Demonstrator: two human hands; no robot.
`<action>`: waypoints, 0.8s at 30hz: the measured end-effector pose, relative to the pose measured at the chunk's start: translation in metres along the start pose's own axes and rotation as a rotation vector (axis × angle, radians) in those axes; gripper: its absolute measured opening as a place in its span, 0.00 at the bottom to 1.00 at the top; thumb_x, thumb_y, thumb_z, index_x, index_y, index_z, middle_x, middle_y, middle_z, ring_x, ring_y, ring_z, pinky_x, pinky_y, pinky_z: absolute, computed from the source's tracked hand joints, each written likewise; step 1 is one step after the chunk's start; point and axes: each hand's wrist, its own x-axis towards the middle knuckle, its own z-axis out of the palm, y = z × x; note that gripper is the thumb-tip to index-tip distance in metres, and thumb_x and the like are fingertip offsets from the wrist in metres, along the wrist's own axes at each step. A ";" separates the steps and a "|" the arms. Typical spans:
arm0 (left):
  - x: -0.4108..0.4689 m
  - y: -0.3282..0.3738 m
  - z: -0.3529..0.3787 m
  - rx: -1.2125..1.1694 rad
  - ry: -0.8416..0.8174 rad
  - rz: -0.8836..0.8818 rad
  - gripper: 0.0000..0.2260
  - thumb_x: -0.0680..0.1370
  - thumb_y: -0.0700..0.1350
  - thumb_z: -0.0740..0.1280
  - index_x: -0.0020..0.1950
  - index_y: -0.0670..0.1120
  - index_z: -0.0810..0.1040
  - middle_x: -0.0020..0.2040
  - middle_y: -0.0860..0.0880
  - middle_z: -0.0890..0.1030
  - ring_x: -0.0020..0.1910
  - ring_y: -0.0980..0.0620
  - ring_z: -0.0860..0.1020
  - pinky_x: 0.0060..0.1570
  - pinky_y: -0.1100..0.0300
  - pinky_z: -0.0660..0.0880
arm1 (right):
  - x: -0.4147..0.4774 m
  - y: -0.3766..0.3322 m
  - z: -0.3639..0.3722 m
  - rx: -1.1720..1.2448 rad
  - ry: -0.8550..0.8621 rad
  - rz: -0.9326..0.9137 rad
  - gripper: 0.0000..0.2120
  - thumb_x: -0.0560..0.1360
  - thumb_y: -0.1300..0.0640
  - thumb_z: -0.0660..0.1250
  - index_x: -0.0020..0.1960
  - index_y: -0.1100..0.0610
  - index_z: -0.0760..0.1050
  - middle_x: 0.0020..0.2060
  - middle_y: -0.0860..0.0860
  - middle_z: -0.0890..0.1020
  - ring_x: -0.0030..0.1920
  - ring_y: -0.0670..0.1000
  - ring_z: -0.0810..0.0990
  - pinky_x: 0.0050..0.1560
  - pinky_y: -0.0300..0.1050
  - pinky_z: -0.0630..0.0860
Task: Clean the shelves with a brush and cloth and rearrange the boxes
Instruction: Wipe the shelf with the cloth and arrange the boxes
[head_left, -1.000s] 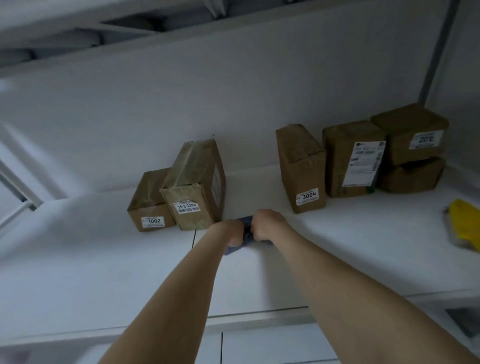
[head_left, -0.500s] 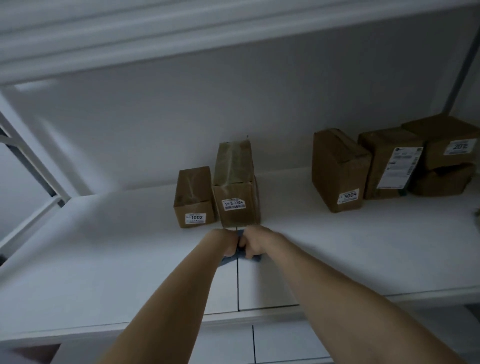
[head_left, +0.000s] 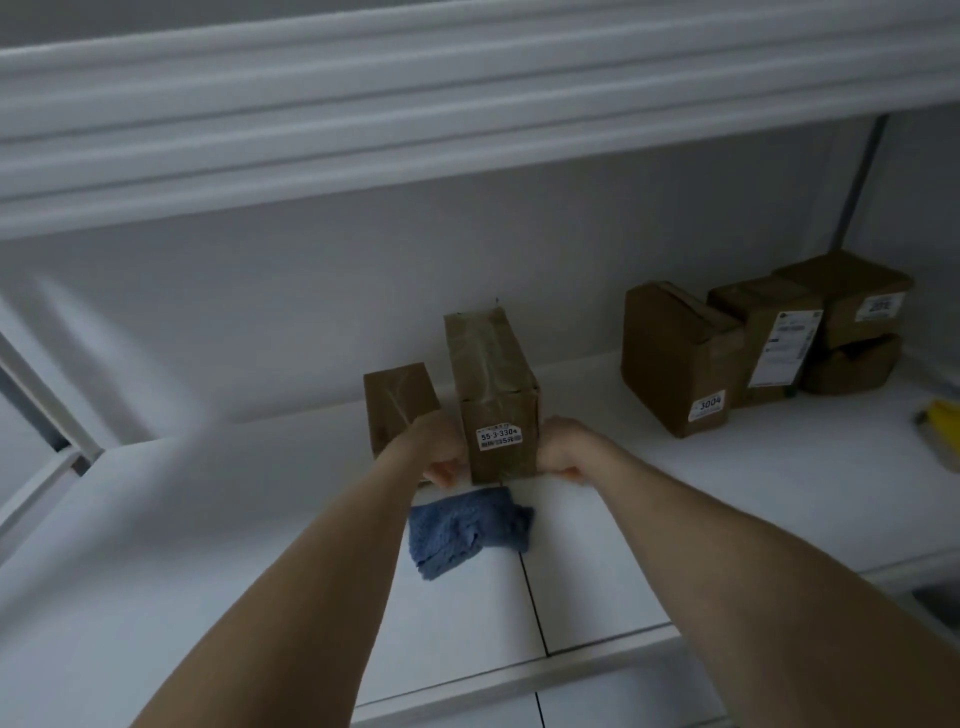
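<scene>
While left hand (head_left: 440, 458) and right hand (head_left: 562, 457) grasp it, the middle box (head_left: 493, 384) points lengthwise toward the wall (head_left: 249, 322).

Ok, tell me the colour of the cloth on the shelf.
The cloth is blue; the head view shows it best.

The box labelled 55-3-330 (head_left: 493, 374) and the box labelled 3004 (head_left: 670, 358) are rendered in brown with white, black-printed labels (head_left: 498, 438). The cloth (head_left: 467, 530) is shown blue, the shelf (head_left: 805, 467) white, the far-right object (head_left: 943, 431) yellow.
</scene>
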 end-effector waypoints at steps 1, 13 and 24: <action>0.000 0.004 -0.005 -0.049 0.087 0.028 0.11 0.79 0.38 0.63 0.58 0.35 0.76 0.47 0.40 0.83 0.42 0.46 0.84 0.34 0.57 0.82 | -0.002 0.003 -0.010 0.030 0.056 0.067 0.11 0.77 0.61 0.61 0.37 0.57 0.69 0.35 0.53 0.74 0.33 0.51 0.73 0.32 0.41 0.68; 0.011 0.047 0.002 -0.393 0.244 0.004 0.13 0.80 0.43 0.61 0.61 0.36 0.73 0.52 0.39 0.78 0.50 0.42 0.80 0.53 0.50 0.79 | 0.011 -0.012 -0.036 0.714 0.146 0.058 0.21 0.78 0.41 0.58 0.47 0.59 0.75 0.46 0.57 0.82 0.37 0.56 0.84 0.35 0.46 0.82; -0.011 0.122 0.069 -0.574 0.032 0.225 0.11 0.80 0.36 0.60 0.60 0.32 0.73 0.58 0.36 0.79 0.56 0.39 0.79 0.54 0.49 0.78 | -0.010 0.066 -0.088 0.655 0.409 0.132 0.21 0.80 0.52 0.57 0.66 0.65 0.71 0.60 0.61 0.76 0.58 0.61 0.77 0.58 0.55 0.77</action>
